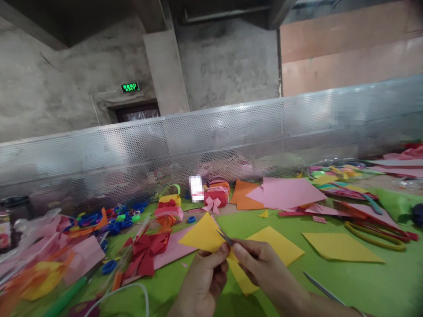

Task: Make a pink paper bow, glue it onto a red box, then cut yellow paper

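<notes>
In the head view, my left hand [209, 275] pinches a yellow craft sheet [201, 235] by its lower edge, one corner pointing up. My right hand [261, 268] is closed around a small pair of scissors [225, 237], whose dark pointed blades lie against the sheet's right side. The scissors' handles are hidden in my fingers. Both hands nearly touch, thumb near thumb. Beneath them a yellow strip hangs down, and a second yellow sheet [276, 244] lies just behind my right hand. Farther right rests another yellow sheet [342, 246].
A pointed metal blade [322, 286] lies by my right forearm. Pink sheets [289, 193] and an orange sheet [246, 193] are stacked behind. Red bows [147, 251], blue rings [109, 266] and scraps crowd the left. A perforated metal screen [198, 136] borders the green tabletop [280, 290].
</notes>
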A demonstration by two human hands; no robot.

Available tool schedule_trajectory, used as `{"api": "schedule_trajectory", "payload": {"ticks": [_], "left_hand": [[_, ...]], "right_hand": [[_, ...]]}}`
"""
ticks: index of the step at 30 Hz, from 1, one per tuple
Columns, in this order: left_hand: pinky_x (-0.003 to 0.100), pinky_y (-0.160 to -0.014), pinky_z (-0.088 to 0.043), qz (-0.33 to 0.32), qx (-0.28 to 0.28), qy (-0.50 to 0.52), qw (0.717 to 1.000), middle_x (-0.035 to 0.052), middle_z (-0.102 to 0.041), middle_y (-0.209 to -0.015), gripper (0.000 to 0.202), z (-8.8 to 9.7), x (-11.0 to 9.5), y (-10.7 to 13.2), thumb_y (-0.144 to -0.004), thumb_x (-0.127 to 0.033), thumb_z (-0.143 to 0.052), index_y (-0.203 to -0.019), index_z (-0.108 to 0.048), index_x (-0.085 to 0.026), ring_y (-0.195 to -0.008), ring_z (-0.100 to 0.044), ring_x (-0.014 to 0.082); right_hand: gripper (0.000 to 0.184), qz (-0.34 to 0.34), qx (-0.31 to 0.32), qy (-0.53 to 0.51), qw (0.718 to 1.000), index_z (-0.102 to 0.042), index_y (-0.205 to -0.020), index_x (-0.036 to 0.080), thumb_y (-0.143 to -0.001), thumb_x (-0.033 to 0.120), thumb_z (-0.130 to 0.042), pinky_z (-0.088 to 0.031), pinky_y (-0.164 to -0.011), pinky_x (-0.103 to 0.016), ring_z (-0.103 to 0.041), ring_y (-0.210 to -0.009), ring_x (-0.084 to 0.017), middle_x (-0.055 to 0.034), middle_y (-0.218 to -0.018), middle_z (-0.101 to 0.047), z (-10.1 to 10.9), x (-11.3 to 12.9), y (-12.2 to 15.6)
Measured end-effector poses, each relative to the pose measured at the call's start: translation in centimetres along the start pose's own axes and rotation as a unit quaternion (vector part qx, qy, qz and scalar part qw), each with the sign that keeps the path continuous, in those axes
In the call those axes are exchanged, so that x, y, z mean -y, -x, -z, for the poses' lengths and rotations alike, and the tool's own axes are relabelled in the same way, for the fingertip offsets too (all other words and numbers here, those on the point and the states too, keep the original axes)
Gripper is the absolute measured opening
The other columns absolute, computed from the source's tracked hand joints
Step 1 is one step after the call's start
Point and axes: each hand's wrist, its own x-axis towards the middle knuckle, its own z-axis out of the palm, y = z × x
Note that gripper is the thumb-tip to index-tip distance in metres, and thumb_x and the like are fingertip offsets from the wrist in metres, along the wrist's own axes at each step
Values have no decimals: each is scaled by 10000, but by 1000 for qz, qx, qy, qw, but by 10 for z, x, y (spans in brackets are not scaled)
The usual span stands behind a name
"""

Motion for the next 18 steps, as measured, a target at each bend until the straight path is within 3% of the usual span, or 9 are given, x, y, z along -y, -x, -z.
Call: {"api": "schedule_trajectory", "payload": {"ticks": [11,18], "left_hand": [[101,-320,-264,14,-26,29,999,-72,-487,-425,238,-3,2,1,-509,-51,-799,-578,-581,-117,-342,-410,11],[98,-304,-246,11,-28,28,999,-64,-516,-426,265,-4,2,-1,-448,-64,-831,-582,-606,-104,-332,-405,3]], "right_hand": [[443,-22,-12,-11,1000,-516,-642,158,-761,585,-502,-96,-387,-226,-136,-422,-54,103,-467,-211,-3,4,1],[451,-24,-22,4,999,-435,-586,181,-757,594,-495,-103,-388,-224,-149,-418,-50,102,-463,-220,-1,-1,2]]}}
